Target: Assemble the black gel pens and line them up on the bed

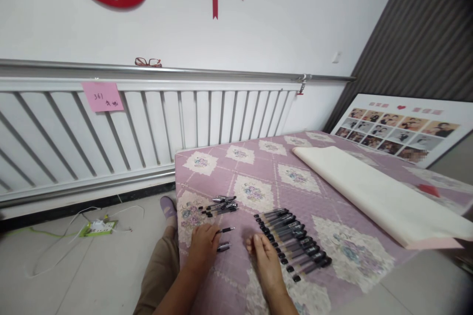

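My left hand [204, 247] is closed around a black gel pen [226, 230], whose tip end sticks out to the right past the fingers. Just below it a dark pen cap or pen end [223, 246] shows beside the same hand; the rest is hidden. My right hand [263, 254] has its fingers curled in against the thumb, and whatever may be between them is hidden. Close to its right lies a slanting row of several capped black pens [295, 241], side by side. Beyond my left hand is a loose pile of several more pens [220, 205].
The pens lie on a bed or table with a purple floral cover [218, 177]. A cream roll or folded sheet [369, 192] crosses its right side, before a photo board [402, 128]. A white radiator [207, 118] stands behind; a power strip [99, 227] lies on the floor.
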The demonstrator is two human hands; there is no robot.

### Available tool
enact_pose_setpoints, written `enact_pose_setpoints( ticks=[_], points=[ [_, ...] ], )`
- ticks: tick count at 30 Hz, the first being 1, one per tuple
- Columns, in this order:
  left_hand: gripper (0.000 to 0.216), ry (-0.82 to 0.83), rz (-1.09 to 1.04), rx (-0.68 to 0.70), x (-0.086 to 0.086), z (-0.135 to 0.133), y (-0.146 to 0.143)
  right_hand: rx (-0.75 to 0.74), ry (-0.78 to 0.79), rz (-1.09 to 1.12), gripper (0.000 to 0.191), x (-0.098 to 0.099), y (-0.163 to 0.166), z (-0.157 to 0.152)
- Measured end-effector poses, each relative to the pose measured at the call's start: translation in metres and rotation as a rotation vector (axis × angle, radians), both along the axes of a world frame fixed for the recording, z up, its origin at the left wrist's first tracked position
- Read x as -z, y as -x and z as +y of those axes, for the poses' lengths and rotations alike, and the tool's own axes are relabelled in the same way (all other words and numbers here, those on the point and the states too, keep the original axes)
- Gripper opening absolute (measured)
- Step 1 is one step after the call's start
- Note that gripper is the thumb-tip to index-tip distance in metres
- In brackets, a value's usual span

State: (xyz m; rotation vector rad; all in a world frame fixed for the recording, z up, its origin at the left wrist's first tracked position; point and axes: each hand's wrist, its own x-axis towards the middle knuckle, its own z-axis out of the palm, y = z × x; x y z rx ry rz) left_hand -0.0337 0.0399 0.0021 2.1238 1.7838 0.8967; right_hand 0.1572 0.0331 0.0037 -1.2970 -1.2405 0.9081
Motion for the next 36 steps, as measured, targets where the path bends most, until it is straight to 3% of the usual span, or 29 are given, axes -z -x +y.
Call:
enact_pose_setpoints(
  ticks=[18, 22, 31, 36],
  points=[
    [0.019, -0.039, 0.001, 0.013, 0.004, 0.001, 0.001, 0.026, 0.093, 0.174, 0.048, 0.007, -0.002, 0.001],
    [0.019, -0.070, 0.003, -0.002, 0.005, 0.002, 0.001, 0.003, 0.050, 0.068, 0.040, 0.007, -0.001, 0.003],
    [0.020, -0.093, -0.052, -0.051, 0.006, 0.002, 0.001, -0.186, -0.126, -0.443, 0.019, -0.003, 0.018, -0.002],
    [0.019, -0.104, -0.040, -0.037, 0.005, 0.002, 0.001, -0.080, -0.008, -0.269, 0.031, -0.002, 0.025, 0.009]
  ],
)
